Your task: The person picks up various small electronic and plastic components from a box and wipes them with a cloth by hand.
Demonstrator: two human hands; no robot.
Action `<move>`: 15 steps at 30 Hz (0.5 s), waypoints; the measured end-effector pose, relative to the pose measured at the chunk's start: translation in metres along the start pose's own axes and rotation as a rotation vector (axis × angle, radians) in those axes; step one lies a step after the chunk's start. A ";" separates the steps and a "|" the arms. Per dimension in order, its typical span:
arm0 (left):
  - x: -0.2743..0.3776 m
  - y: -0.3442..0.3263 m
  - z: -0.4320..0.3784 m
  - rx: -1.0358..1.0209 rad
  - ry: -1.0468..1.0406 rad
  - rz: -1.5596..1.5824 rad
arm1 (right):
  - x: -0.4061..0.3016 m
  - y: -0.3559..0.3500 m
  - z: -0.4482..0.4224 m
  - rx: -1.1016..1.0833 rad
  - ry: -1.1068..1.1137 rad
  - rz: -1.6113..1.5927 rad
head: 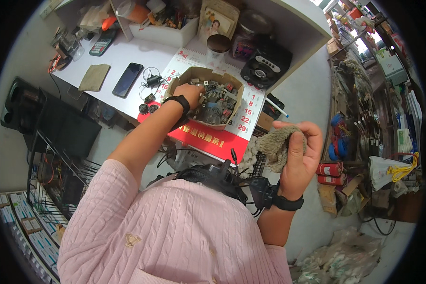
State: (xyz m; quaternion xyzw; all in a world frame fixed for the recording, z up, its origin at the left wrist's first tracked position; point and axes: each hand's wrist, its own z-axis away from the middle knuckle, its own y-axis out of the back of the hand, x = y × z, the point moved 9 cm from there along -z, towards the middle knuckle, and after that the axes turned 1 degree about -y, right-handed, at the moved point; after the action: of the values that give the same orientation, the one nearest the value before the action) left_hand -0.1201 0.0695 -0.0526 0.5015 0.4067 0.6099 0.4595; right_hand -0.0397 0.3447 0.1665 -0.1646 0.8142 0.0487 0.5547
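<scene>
My left hand point(189, 94) reaches over the left rim of a cut-down cardboard box point(238, 103), its fingertips among small electrical parts point(218, 101); whether it grips one is hidden. The box stands on a wall calendar point(246, 117) spread on the white desk. At the right, beyond the desk edge, my right hand point(301, 156) holds a crumpled grey-brown cloth point(277, 147) between thumb and fingers. Left of the box lie a small black adapter point(153, 81) with thin wire and two round black parts point(148, 108).
A smartphone point(127, 80), a folded cloth point(94, 77) and a calculator point(103, 42) lie on the desk's left part. A black speaker point(267, 64) and a lidded jar point(218, 48) stand behind the box. Crowded shelves point(348, 99) rise at the right, plastic bags point(344, 255) below them.
</scene>
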 end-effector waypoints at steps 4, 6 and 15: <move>-0.013 0.005 0.008 0.168 -0.020 0.238 | 0.000 0.000 -0.002 -0.010 0.005 0.039; -0.016 0.021 0.024 0.188 0.014 0.559 | 0.010 0.010 -0.002 0.019 -0.061 -0.053; 0.075 0.130 0.120 0.160 -0.283 1.567 | 0.022 -0.024 -0.019 -0.072 -0.096 -0.224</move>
State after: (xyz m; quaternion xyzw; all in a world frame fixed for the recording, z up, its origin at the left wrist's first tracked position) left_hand -0.0271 0.1137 0.1097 0.7454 -0.0835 0.6548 -0.0926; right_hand -0.0558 0.3123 0.1560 -0.2718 0.7608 0.0236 0.5888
